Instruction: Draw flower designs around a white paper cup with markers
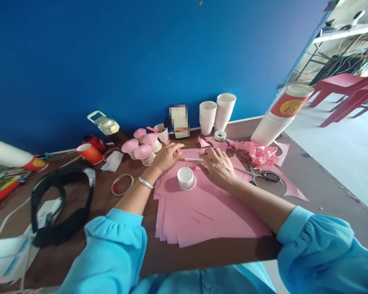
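Side by side over a stack of pink paper sheets (196, 220), both hands have bent fingers. My left hand (169, 157) is closed, its thumb and fingers together; whatever it grips is too small to name. Palm down, my right hand (219, 166) curls its fingers by the right end of a white and orange pen (191, 160). What its fingertips hold is hidden. A short white paper cup (185, 177) stands on the sheets just below the pen. Scissors (262, 175) lie right of my right hand.
Pink-topped small cups (143, 152) stand behind my left hand. Stacked white cups (208, 116) stand by the wall. Pink scraps (260, 154) lie at right, a tape roll (122, 184) and black headband-like object (63, 204) at left.
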Available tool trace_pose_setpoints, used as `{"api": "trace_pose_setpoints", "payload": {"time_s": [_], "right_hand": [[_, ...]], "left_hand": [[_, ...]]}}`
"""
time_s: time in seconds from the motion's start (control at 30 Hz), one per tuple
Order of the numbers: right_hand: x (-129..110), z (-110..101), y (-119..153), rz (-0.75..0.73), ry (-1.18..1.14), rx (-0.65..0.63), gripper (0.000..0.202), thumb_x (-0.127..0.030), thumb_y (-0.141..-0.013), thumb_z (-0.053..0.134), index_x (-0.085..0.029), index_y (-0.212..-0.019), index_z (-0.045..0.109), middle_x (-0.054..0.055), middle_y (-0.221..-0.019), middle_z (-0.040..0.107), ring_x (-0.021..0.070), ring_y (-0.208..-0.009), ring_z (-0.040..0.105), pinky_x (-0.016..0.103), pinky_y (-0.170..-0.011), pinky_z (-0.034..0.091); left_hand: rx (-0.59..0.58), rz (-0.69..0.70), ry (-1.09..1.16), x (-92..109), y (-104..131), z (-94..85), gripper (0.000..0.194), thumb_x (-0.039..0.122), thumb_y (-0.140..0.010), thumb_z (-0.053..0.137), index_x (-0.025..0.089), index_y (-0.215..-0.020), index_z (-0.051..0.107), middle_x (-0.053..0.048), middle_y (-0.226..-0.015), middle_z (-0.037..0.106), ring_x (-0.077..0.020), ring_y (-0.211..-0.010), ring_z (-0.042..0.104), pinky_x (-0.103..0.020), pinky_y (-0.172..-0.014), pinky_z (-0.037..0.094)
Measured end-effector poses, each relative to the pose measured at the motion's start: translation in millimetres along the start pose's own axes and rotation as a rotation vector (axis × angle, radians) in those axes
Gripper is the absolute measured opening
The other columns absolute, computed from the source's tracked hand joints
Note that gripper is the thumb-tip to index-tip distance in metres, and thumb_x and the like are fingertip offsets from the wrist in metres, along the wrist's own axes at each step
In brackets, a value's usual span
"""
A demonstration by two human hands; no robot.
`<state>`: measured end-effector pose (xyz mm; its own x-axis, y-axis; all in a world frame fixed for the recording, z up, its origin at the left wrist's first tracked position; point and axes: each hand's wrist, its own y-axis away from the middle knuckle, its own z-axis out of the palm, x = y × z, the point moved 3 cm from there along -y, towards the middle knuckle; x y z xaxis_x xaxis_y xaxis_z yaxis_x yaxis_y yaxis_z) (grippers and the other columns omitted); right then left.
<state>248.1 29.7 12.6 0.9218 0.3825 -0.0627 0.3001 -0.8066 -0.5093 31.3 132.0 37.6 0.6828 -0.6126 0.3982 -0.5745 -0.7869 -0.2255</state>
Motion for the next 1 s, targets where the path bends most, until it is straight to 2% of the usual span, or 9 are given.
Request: {"api": "trace_pose_setpoints", "payload": {"time_s": [0.03,0.07,0.13,0.23,0.33,0.57,0.83,1.0], "right_hand": [[-3,0,0,-0.027,0.020,-0.021,0.015,-0.030,-0.105,0.067,-0.020,-0.110,0.077,0.015,-0.119,0.074,0.0324,-0.109,0.062,0.043,-0.087,0.051],[-5,0,0,-0.047,0.042,-0.051,0.016,-0.029,-0.106,0.065,-0.019,-0.105,0.079,0.015,-0.116,0.074,0.0317,-0.109,0.061,0.043,-0.087,0.050],[-8,1,0,-0.071,0.080,-0.126,0.022,-0.028,-0.108,0.062,-0.017,-0.101,0.080,0.015,-0.111,0.073,0.0307,-0.108,0.060,0.041,-0.086,0.047],[-10,3,0,-0.094,0.103,-0.201,0.025,-0.028,-0.109,0.061,-0.015,-0.101,0.081,0.015,-0.106,0.073,0.0296,-0.104,0.059,0.040,-0.085,0.044],[-9,3,0,-0.117,0.098,-0.209,0.023,-0.028,-0.108,0.064,-0.015,-0.099,0.081,0.015,-0.105,0.073,0.0287,-0.101,0.059,0.039,-0.082,0.042],[-9,7,0,-0.153,0.081,-0.192,0.024,-0.017,-0.108,0.061,-0.016,-0.094,0.080,0.012,-0.095,0.074,0.0251,-0.091,0.059,0.039,-0.077,0.036],[-7,12,2,-0.173,0.047,-0.113,0.025,-0.015,-0.106,0.064,-0.017,-0.086,0.079,0.010,-0.088,0.073,0.0231,-0.084,0.056,0.038,-0.074,0.032],[-6,11,3,-0.180,0.018,-0.026,0.026,-0.016,-0.105,0.064,-0.017,-0.083,0.077,0.010,-0.085,0.073,0.0232,-0.083,0.058,0.038,-0.073,0.034]], "left_hand": [[0.028,-0.022,-0.057,3,-5,-4.2,0.045,0.022,-0.106,0.051,0.020,-0.148,0.068,-0.014,-0.121,0.077,-0.0269,-0.105,0.076,-0.040,-0.089,0.062],[0.033,-0.049,-0.222,5,-11,-7.7,0.054,0.019,-0.108,0.045,0.022,-0.160,0.059,-0.015,-0.126,0.076,-0.0277,-0.107,0.076,-0.039,-0.086,0.061],[-0.050,-0.065,-0.511,11,-23,-11.0,0.070,0.006,-0.107,0.031,0.024,-0.175,0.038,-0.019,-0.132,0.072,-0.0286,-0.103,0.077,-0.038,-0.079,0.060],[-0.176,-0.070,-0.749,14,-39,-10.6,0.083,-0.005,-0.101,0.021,0.020,-0.180,0.017,-0.024,-0.135,0.067,-0.0285,-0.102,0.077,-0.038,-0.079,0.059],[-0.221,-0.084,-0.830,9,-50,-5.8,0.086,-0.006,-0.100,0.020,0.019,-0.181,0.008,-0.026,-0.139,0.063,-0.0281,-0.100,0.077,-0.039,-0.079,0.059],[-0.193,-0.112,-0.872,-7,-62,1.8,0.085,-0.005,-0.099,0.020,0.015,-0.181,0.005,-0.025,-0.132,0.063,-0.0287,-0.094,0.074,-0.044,-0.079,0.059],[-0.211,-0.114,-0.820,-10,-53,6.2,0.082,-0.001,-0.102,0.026,0.021,-0.181,0.014,-0.023,-0.133,0.064,-0.0246,-0.093,0.075,-0.036,-0.078,0.058],[-0.198,-0.113,-0.805,-8,-56,2.8,0.084,-0.003,-0.100,0.026,0.019,-0.180,0.015,-0.025,-0.134,0.064,-0.0264,-0.095,0.076,-0.039,-0.079,0.060]]}}
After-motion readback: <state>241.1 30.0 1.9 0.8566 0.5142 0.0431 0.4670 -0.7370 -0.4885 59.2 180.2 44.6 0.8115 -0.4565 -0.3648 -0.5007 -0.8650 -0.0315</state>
